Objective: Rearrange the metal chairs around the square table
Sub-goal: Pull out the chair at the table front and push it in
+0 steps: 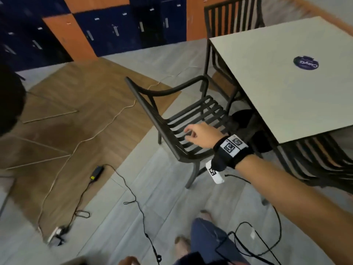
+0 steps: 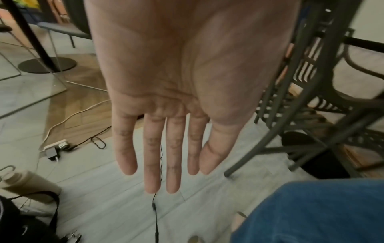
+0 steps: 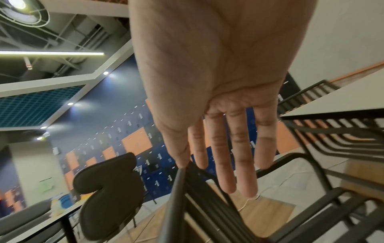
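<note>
Metal chair (image 1: pixel 183 119) sits angled off the worktop (image 1: pixel 286 77) corner, seat facing it; I've got my right hand (image 1: pixel 196 135) over the backrest, grip released, reaching to drag; left hand (image 2: pixel 176 98) hangs loose, empty

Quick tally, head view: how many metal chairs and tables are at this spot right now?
Metal chairs: 3 (pulled-out chair, far chair, tucked chair)
Square table: 1
Total: 4
</note>
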